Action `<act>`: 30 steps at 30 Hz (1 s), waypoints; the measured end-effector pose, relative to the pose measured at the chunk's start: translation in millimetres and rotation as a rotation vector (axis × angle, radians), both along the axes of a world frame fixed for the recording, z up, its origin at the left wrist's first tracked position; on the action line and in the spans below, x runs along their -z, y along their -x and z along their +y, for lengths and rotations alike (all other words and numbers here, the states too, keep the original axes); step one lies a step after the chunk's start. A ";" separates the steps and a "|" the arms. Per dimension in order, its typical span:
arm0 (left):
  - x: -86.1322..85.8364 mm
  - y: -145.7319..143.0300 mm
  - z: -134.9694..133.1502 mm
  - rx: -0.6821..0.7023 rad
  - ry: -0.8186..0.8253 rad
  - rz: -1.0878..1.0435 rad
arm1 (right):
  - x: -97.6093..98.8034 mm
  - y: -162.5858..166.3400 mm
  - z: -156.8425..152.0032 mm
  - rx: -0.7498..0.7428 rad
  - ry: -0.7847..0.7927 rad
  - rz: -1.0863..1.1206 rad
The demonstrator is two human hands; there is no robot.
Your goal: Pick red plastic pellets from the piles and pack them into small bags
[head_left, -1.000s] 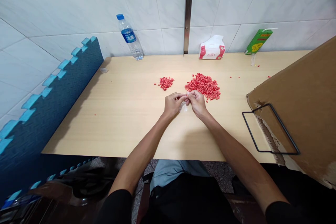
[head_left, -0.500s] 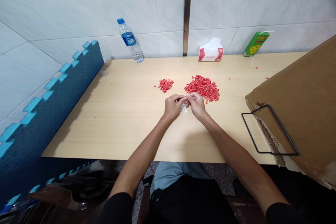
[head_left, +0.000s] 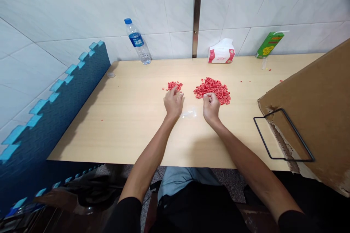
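Note:
My left hand (head_left: 174,105) is at the near edge of a small pile of red pellet-like pieces (head_left: 178,85), fingers apart, holding nothing I can see. Curled closed at the near side of a larger pile of the same red pieces (head_left: 213,86) is my right hand (head_left: 211,108). Whatever its fingers hold, if anything, is hidden. Between my wrists lie small clear plastic pieces (head_left: 191,112), too transparent to make out exactly.
A water bottle (head_left: 138,43), a tissue pack (head_left: 221,52) and a green drink carton (head_left: 269,45) stand along the tiled wall. To the right is a cardboard box (head_left: 314,116) with a black wire frame (head_left: 299,138). A blue foam panel (head_left: 68,102) edges the table's left side.
My hands were together, fingertips meeting, in front of the large pile. They have since parted: the left moved left to the small pile and opened, the right moved slightly right and stays closed.

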State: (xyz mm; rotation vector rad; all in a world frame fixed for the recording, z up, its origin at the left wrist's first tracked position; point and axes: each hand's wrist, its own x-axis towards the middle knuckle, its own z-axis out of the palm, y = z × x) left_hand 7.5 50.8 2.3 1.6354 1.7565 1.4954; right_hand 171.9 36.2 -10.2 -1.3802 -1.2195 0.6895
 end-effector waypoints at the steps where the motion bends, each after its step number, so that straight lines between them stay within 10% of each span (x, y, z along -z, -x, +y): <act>1: -0.9 3.0 1.9 -0.072 -0.016 0.057 | -1.2 -2.3 0.6 0.057 -0.027 -0.156; 9: 4.9 5.5 -0.3 0.109 0.091 0.212 | -5.6 -1.3 5.7 -0.059 -0.027 -0.943; 20: 7.0 8.6 -1.2 0.180 0.146 0.142 | 0.0 1.3 10.9 -0.069 -0.003 -1.046; 30: -10.0 16.5 -6.2 0.673 0.240 0.401 | -2.1 3.3 9.0 -0.096 0.033 -1.053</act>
